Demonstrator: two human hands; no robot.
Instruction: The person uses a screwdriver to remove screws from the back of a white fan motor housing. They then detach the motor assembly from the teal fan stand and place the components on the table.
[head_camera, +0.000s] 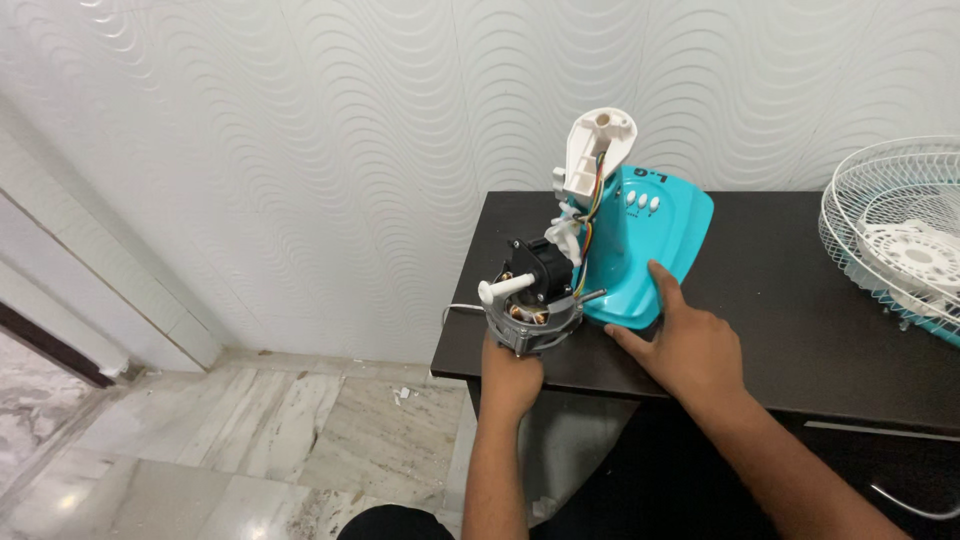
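Fan motor (530, 305), stripped of its casing, sits at the near left corner of the black table (800, 290). My left hand (512, 372) is wrapped around its underside from 6 o'clock, gripping it. Turquoise fan base (650, 245) lies at 2 o'clock from the motor; my right hand (690, 345) rests flat on its near edge, grasping nothing. White fan grille (895, 230) at 3 o'clock, well apart.

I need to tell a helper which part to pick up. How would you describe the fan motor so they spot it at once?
Start at the dark tabletop against the wavy white wall. At its front left corner, beside the turquoise plastic fan base, sits the round grey metal fan motor, gripped from below by the left hand. Only it shows copper windings, a black box and a white shaft.
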